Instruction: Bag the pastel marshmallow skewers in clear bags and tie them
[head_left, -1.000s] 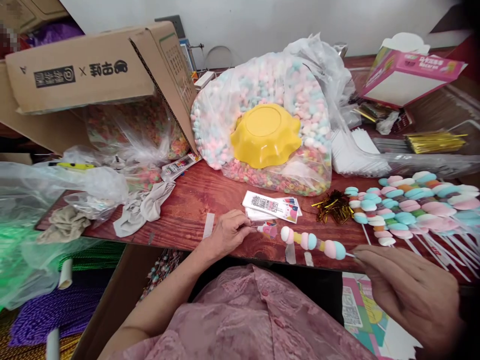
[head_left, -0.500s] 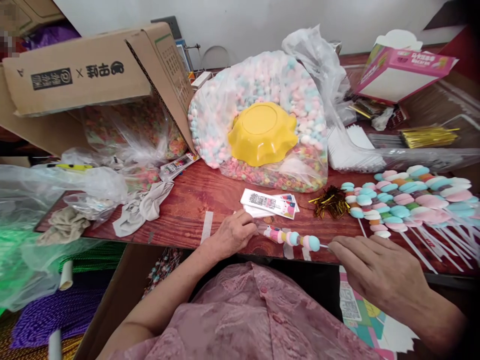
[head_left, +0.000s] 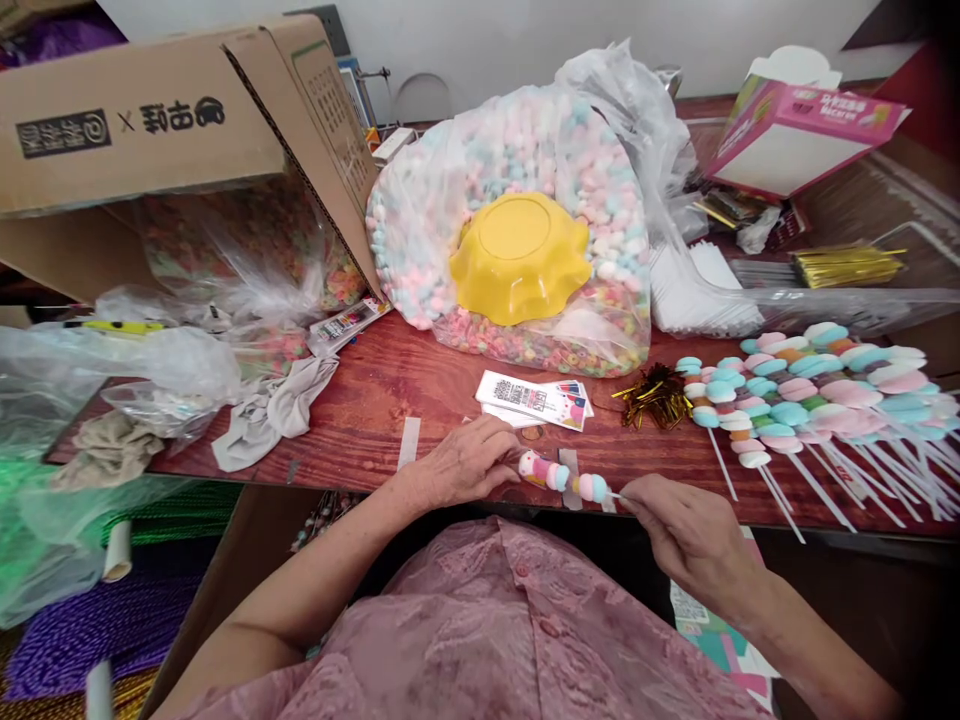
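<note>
A short marshmallow skewer point(head_left: 557, 476), pink, blue and white, spans the gap between my two hands above the table's front edge. My left hand point(head_left: 471, 462) is closed at its far left end, where a clear wrapper with a printed card seems to cover the sweets; the fingertips are partly hidden. At the other end, my right hand point(head_left: 686, 525) pinches the thin white stick. Just behind lie flat printed cards point(head_left: 534, 401). A bunch of gold twist ties point(head_left: 654, 397) rests to their right, beside a pile of finished marshmallow skewers point(head_left: 814, 392) with white sticks.
At the back, a big clear bag of marshmallows point(head_left: 420, 220) carries an upturned yellow bowl point(head_left: 521, 260). A cardboard box point(head_left: 180, 120) stands left, with grey cloth point(head_left: 277, 410) before it. Rightward are a plastic tray point(head_left: 832, 308), white sticks point(head_left: 705, 290) and a pink carton point(head_left: 806, 135).
My right hand has moved left, nearer my left hand, along with the skewer. My left hand stays almost in place, its fingers now closer to the sweets. The whole view has shifted slightly.
</note>
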